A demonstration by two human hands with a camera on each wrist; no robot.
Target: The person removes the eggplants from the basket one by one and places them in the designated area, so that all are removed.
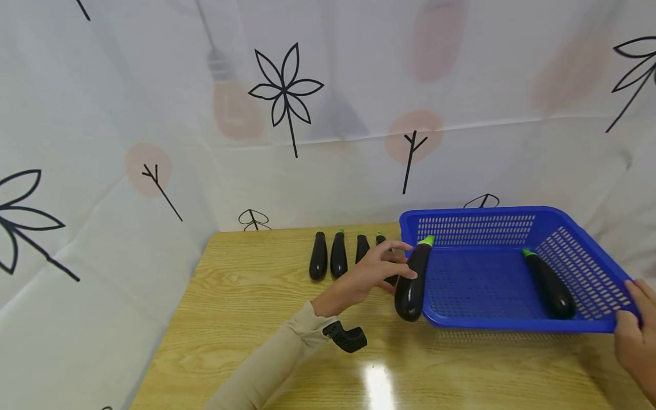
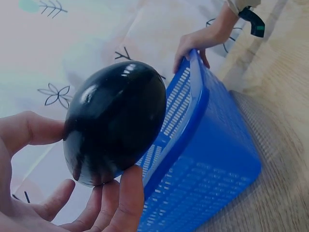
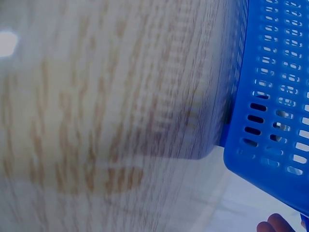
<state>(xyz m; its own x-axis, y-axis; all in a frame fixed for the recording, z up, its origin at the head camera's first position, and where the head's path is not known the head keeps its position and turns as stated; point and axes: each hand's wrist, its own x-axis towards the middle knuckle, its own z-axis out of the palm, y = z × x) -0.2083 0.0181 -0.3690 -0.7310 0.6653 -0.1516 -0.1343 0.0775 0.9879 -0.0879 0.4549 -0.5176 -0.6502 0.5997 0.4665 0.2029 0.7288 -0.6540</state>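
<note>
My left hand (image 1: pixel 370 269) pinches a dark, glossy eggplant (image 1: pixel 411 290) with a green stem end, held at the left rim of a blue plastic basket (image 1: pixel 479 327). The left wrist view shows the round end of this eggplant (image 2: pixel 116 123) between thumb and fingers. With thumb and fingers, my right hand (image 1: pixel 638 336) grips the basket's right front corner. Inside the basket, toward its right side, lies another eggplant (image 1: pixel 550 285). In the right wrist view only some fingertips (image 3: pixel 276 223) appear, below the basket wall (image 3: pixel 270 96).
Several eggplants stand in a row on the wooden table (image 1: pixel 246 296), among them one at the left end (image 1: pixel 319 256) and one beside it (image 1: pixel 339 254); my left hand partly covers the others. A patterned white cloth (image 1: pixel 318 182) hangs behind the table.
</note>
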